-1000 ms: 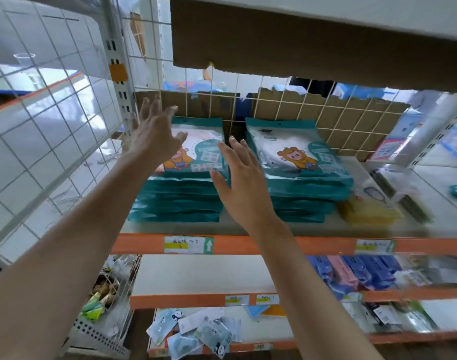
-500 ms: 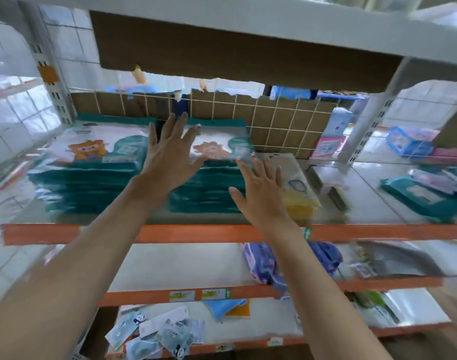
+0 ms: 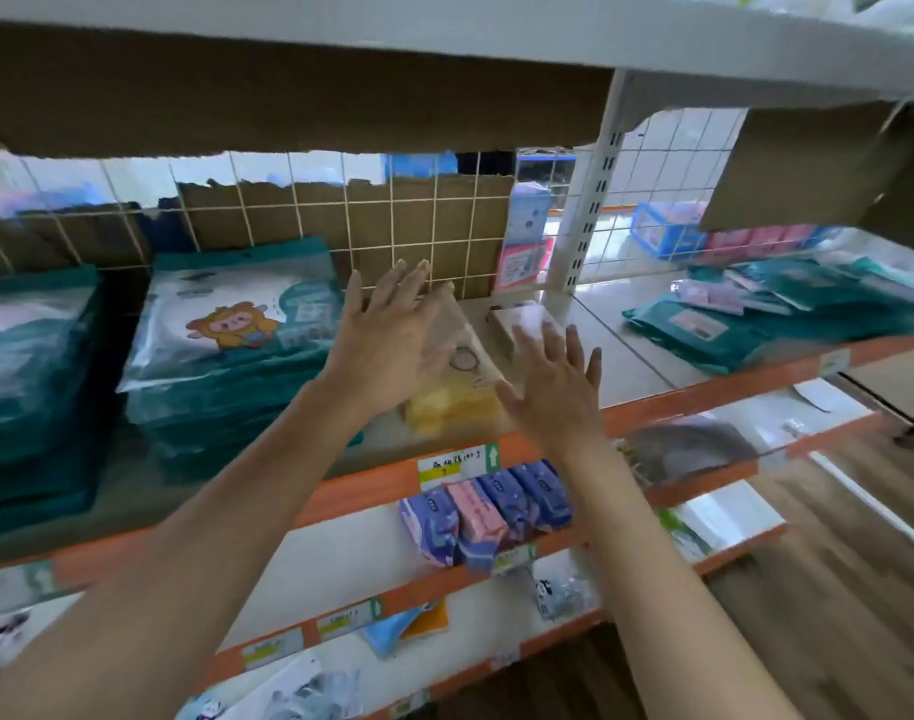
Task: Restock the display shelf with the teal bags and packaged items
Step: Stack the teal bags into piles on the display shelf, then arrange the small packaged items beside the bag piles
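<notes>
Two stacks of teal bags lie on the orange-edged shelf (image 3: 372,480): one stack (image 3: 226,350) topped by a cartoon-print bag, another (image 3: 24,387) at the far left. To their right lies a clear packet with yellow contents (image 3: 457,402). My left hand (image 3: 392,335) hovers open, fingers spread, over that packet. My right hand (image 3: 553,387) is open too, just right of it, above the shelf's front edge. Neither hand holds anything. More teal bags (image 3: 772,324) lie in a loose pile in the bay to the right.
A white upright post (image 3: 585,200) divides the two bays. Wire grid and cardboard (image 3: 372,220) back the shelf. A small box (image 3: 517,324) sits behind my right hand. Purple and pink packs (image 3: 486,517) stand on the shelf below. An upper shelf overhangs closely.
Both hands have left the teal stacks and swung right, now hovering over the yellow packet. The view has turned right, showing the neighbouring bay.
</notes>
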Demonstrator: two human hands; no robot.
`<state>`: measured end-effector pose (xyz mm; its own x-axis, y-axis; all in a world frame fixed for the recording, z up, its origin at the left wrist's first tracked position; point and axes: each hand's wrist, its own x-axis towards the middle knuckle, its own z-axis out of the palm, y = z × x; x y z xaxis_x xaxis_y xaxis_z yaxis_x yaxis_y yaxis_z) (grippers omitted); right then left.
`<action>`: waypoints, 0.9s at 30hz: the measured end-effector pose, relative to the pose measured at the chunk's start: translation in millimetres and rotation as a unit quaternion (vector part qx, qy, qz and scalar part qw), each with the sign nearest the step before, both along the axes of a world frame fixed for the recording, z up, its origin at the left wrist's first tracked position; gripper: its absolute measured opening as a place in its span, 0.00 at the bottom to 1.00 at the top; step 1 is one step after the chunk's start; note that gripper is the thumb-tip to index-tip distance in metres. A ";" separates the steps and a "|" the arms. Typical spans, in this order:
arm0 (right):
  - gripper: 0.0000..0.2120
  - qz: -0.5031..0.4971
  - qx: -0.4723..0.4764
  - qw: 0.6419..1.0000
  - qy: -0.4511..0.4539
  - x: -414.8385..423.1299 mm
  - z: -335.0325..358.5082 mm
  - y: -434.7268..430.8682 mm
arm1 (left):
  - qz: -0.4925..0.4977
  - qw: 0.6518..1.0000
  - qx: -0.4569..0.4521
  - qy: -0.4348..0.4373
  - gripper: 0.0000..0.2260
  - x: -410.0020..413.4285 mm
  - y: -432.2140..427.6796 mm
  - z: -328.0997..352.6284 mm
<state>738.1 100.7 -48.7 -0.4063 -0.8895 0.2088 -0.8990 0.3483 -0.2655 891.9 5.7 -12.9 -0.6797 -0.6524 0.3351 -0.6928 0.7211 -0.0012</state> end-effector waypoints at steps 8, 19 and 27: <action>0.31 -0.093 0.039 0.995 0.021 -54.5 -6.0 15.6 | -0.085 0.996 0.022 0.006 0.26 -66.7 1.5 -22.6; 0.31 -0.125 0.025 0.992 0.025 -151.7 -14.5 31.9 | -0.085 0.996 0.042 0.006 0.27 -168.3 13.2 -44.3; 0.32 -0.090 0.064 0.993 0.034 -265.1 -15.8 54.1 | -0.038 0.997 0.063 0.003 0.27 -270.9 46.1 -56.4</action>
